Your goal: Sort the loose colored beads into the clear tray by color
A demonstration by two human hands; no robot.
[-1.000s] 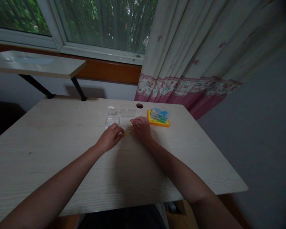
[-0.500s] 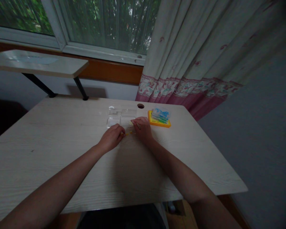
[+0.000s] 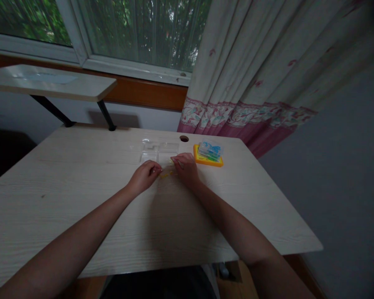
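My left hand point(image 3: 144, 176) is just above the tabletop, thumb and fingertips pinched together. Whatever is between them, if anything, is too small to make out. Small yellow pieces point(image 3: 164, 175) lie on the wood between the two hands. My right hand point(image 3: 187, 167) rests by the near right corner of the clear plastic boxes point(image 3: 168, 147), its fingers closed on a small pale yellow piece point(image 3: 171, 160) that shows at the fingertips. The kind of these pieces cannot be told at this size. The near left compartment is partly covered by my left hand.
Right of my right hand lies a yellow case point(image 3: 208, 162) with a clear box point(image 3: 210, 150) of blue and green bits on top. Behind are a cable hole point(image 3: 184, 138), a raised shelf point(image 3: 102, 89) on black legs, and a curtain point(image 3: 224, 108). The pale wooden table point(image 3: 81, 187) has a rounded back corner.
My left hand has lifted slightly up and back from the yellow pieces, uncovering one of them. My right hand has hardly moved.
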